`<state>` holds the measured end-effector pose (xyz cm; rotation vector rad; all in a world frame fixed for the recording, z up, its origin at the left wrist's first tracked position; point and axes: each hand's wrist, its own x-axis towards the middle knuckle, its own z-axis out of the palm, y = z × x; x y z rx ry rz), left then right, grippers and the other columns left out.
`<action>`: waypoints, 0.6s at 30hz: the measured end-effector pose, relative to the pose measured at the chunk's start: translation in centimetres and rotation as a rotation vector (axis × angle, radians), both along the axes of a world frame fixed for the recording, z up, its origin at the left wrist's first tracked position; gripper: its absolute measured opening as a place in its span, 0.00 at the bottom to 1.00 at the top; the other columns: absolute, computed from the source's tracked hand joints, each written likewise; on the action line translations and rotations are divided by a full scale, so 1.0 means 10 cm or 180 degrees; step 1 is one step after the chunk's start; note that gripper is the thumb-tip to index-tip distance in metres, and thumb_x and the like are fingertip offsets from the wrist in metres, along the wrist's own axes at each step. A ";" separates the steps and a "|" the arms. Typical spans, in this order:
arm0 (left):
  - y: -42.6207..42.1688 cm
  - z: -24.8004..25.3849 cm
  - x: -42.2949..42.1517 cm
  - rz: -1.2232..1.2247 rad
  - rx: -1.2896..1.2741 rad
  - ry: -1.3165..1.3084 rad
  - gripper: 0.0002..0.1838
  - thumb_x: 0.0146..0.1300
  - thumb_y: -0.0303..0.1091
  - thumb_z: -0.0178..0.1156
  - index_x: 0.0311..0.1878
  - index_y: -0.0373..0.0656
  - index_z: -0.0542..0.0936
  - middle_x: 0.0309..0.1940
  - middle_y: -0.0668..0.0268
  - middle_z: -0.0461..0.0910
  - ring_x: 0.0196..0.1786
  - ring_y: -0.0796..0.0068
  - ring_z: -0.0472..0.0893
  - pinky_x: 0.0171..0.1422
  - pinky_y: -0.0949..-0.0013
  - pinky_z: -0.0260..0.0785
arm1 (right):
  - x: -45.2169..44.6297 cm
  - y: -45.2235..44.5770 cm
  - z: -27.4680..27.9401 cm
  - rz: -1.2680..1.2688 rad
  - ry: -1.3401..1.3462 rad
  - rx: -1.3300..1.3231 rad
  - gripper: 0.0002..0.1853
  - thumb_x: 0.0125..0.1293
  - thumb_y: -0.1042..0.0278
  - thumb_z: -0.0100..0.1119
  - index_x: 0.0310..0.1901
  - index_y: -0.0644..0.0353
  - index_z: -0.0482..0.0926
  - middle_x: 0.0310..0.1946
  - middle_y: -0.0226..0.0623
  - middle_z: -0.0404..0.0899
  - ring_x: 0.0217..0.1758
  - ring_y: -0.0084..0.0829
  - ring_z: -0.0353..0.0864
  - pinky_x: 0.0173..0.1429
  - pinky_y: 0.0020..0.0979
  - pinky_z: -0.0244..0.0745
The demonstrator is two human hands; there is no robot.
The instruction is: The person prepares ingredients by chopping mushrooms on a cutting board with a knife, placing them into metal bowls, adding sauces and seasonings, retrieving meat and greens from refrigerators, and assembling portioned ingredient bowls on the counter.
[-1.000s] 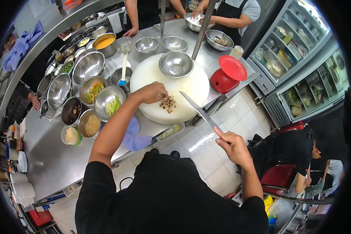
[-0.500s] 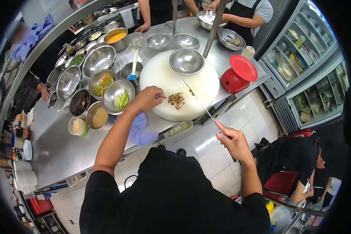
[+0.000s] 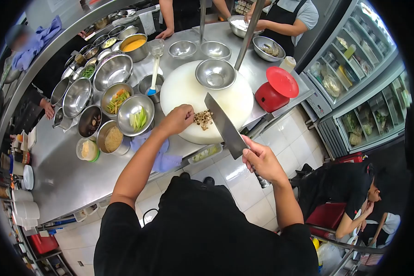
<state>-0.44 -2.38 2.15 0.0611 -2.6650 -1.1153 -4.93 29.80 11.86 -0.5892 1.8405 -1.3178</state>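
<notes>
My right hand (image 3: 262, 161) grips a cleaver (image 3: 227, 128) by its handle. The broad blade slants up and left over the round white cutting board (image 3: 179, 83), flat side facing the camera. A small pile of chopped brown pieces, perhaps mushroom (image 3: 203, 119), lies on the board just left of the blade. Beside that pile, my left hand (image 3: 179, 119) is closed with its fingers curled; whatever may be in them is hidden. A steel bowl (image 3: 215, 74) sits on the far part of the board.
Left of the board stand bowls of cut greens (image 3: 138, 118) and mixed vegetables (image 3: 118, 101), and a blue cloth (image 3: 165, 158). To the right is a red scale (image 3: 273, 92). Co-workers stand across the steel table (image 3: 69, 179); another person (image 3: 340, 193) is low at right, near a fridge (image 3: 349, 60).
The cleaver has turned from edge-on to showing its broad side, and its blade has come nearer the chopped pile. My left hand has curled more and shifted slightly.
</notes>
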 end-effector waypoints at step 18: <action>-0.21 0.08 0.25 -0.0252 -0.0175 -0.0052 0.10 0.55 0.32 0.64 0.38 0.36 0.81 0.32 0.56 0.77 0.37 0.60 0.79 0.44 0.63 0.72 | 0.04 -0.38 0.18 0.0376 0.0132 0.0419 0.30 0.64 0.72 0.40 0.69 0.71 0.55 0.22 0.31 0.70 0.21 0.20 0.69 0.26 0.25 0.70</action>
